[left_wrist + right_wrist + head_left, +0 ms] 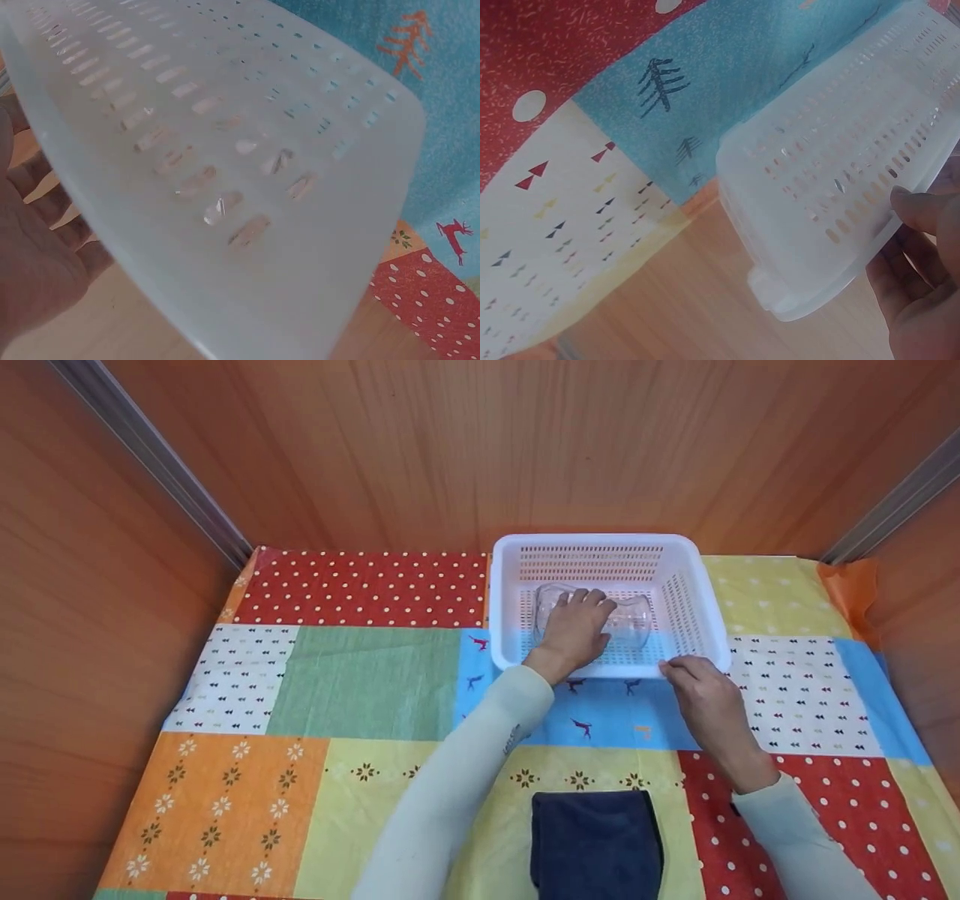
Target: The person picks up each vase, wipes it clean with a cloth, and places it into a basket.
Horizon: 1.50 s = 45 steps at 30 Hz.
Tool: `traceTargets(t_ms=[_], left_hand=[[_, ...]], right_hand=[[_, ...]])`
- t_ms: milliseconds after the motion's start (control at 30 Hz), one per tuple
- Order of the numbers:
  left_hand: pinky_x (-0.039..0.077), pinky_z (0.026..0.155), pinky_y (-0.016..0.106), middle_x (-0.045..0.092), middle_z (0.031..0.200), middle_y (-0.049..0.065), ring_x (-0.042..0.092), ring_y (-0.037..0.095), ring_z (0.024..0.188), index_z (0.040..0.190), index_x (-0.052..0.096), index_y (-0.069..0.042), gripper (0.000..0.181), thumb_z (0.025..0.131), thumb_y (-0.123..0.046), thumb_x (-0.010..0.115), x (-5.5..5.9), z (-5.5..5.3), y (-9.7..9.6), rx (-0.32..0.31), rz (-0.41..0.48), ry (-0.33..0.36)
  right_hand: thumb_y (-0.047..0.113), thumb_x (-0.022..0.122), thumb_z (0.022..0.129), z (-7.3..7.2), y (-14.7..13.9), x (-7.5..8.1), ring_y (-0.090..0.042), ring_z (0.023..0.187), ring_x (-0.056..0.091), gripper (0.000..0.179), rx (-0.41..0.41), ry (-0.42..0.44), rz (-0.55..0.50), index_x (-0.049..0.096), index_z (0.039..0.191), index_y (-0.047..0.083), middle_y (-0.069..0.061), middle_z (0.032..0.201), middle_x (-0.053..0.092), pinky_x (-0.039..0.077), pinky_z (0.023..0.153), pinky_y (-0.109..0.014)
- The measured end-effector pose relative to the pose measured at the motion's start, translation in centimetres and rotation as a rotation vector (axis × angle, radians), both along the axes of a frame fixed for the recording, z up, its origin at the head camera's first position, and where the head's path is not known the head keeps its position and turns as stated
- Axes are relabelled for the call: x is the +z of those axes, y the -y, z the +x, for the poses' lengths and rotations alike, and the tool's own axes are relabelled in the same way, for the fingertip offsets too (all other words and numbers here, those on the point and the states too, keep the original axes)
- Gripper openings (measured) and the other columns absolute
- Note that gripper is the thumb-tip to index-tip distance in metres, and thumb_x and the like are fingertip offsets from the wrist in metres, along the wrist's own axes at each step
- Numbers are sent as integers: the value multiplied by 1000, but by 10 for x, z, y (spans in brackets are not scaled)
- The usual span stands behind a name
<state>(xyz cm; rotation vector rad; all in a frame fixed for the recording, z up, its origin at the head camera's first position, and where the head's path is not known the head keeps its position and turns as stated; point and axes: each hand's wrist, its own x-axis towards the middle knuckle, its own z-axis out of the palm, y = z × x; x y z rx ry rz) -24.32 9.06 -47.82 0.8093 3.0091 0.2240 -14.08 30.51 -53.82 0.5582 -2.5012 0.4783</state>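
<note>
A white plastic basket [611, 670] with slotted walls stands near the back wall. Inside it lies a clear, see-through vessel [632, 622], partly covered by my left hand; its exact kind is hard to tell. My left hand [574, 626] reaches over the front rim with its fingers spread over the vessel. In the left wrist view, the left hand's fingers [49, 206] show loosely bent beyond the basket wall [300, 247]. At the front right corner, my right hand [701, 690] pinches the rim between thumb and fingers, as the right wrist view also shows.
A folded dark navy cloth [596, 844] lies at the near edge. A patchwork-print tablecloth [367, 682] covers the surface. Wood-grain panels [450, 450] enclose the back and both sides, and an orange flap of cloth [853, 596] bunches at the right.
</note>
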Motion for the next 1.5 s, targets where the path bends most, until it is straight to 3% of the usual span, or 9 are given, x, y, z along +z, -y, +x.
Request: traceTargets(t_ms=[267, 500, 700, 1133, 1500], left_hand=[[39, 122, 41, 62, 148, -1, 52, 20, 140, 147, 62, -21, 48, 102, -38, 70, 14, 10, 20, 37, 104, -43], [33, 127, 40, 62, 146, -1, 50, 19, 142, 143, 65, -19, 47, 99, -36, 74, 22, 20, 44, 69, 295, -56], [32, 127, 35, 62, 146, -1, 51, 18, 141, 142, 66, -19, 49, 97, -36, 77, 25, 28, 63, 106, 370, -126], [47, 116, 39, 62, 147, 4, 55, 21, 139, 146, 62, -15, 56, 95, -33, 79, 13, 47, 106, 234, 537, -209], [49, 115, 43, 60, 148, 7, 55, 24, 137, 146, 61, -14, 55, 96, -31, 78, -2, 64, 140, 314, 567, -182]], right_hand=[[-12, 82, 83, 2, 0, -1, -40, 104, 71, 40, 6, -7, -4, 76, 121, -4, -22, 107, 71, 61, 89, -56], [-14, 82, 82, 2, 0, -1, -40, 104, 71, 39, 9, -14, -1, 76, 120, -5, -22, 106, 70, 61, 88, -56], [-13, 81, 84, 3, 1, -2, -40, 104, 71, 39, 3, -14, -4, 76, 121, -5, -21, 107, 70, 61, 88, -56], [-14, 81, 83, 4, 0, -1, -42, 106, 71, 40, -4, -10, -25, 76, 121, -4, -21, 109, 70, 61, 88, -57], [-14, 81, 83, 4, 2, 1, -42, 105, 71, 40, 0, -17, -17, 75, 121, -4, -22, 109, 70, 60, 89, -58]])
